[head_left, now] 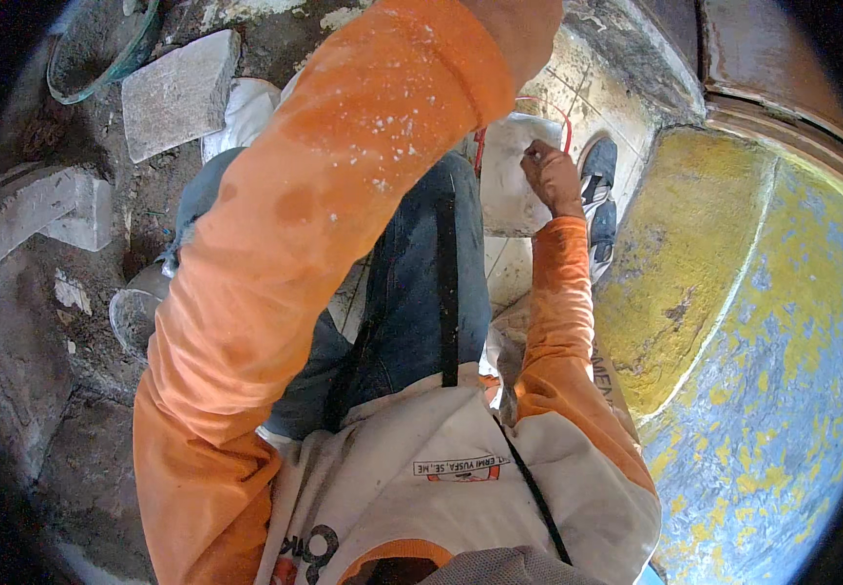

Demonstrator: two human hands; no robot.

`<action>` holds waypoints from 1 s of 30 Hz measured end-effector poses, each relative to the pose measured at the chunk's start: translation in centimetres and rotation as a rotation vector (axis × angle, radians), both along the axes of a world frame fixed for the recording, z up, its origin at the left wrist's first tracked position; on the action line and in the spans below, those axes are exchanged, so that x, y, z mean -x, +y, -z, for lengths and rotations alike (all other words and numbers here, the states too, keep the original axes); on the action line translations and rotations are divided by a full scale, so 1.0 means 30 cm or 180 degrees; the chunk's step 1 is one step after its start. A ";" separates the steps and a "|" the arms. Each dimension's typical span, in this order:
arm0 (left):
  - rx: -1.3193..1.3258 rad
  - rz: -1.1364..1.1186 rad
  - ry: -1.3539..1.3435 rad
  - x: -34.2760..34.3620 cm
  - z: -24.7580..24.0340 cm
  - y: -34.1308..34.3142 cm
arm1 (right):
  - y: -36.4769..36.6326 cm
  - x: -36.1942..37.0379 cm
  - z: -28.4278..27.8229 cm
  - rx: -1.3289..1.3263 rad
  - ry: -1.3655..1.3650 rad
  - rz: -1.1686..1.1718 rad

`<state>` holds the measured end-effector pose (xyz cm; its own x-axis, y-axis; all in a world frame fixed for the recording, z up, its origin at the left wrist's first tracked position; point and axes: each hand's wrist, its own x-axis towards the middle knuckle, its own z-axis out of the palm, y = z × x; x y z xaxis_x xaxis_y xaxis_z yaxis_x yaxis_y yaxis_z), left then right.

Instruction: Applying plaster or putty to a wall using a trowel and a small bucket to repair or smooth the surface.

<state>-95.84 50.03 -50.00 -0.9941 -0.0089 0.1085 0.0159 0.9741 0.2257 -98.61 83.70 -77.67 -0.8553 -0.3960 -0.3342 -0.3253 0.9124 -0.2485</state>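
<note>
My left arm, in a dust-spotted orange sleeve, reaches across to the top edge. Only the wrist and part of my left hand (529, 34) show there; its fingers are out of the picture. Lower down, my right hand (553, 180) is closed, its fingers curled together at the right side of a pale, square-faced object (511, 185). Whatever is in those fingers is hidden or too small to make out. A thin red strip (568, 125) curves by the far right corner of that object, and more red shows along its left side.
Dark-and-white footwear (599, 195) lies right of my right hand, beside a peeling yellow-and-blue wall (704, 263). Leftward on rough ground are a pale slab (178, 96), light blocks (80, 210), a grey container (134, 320) and a round basin (100, 88).
</note>
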 end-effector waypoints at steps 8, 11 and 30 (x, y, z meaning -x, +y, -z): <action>-0.0059 0.0075 0.0245 0.006 0.017 0.010 | -0.048 -0.176 0.114 -0.0334 0.0449 0.0383; -0.0143 0.0022 0.0135 -0.001 0.015 0.028 | -0.044 -0.258 0.096 -0.0822 0.0079 0.0310; -0.0012 0.0098 0.0177 -0.013 0.007 0.011 | -0.134 -0.172 0.082 -0.0366 0.0082 -0.0319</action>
<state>-95.45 50.36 -50.21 -0.9863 0.0211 0.1636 0.0585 0.9721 0.2273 -93.46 79.69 -80.13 -0.8223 -0.4402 -0.3607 -0.4211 0.8970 -0.1347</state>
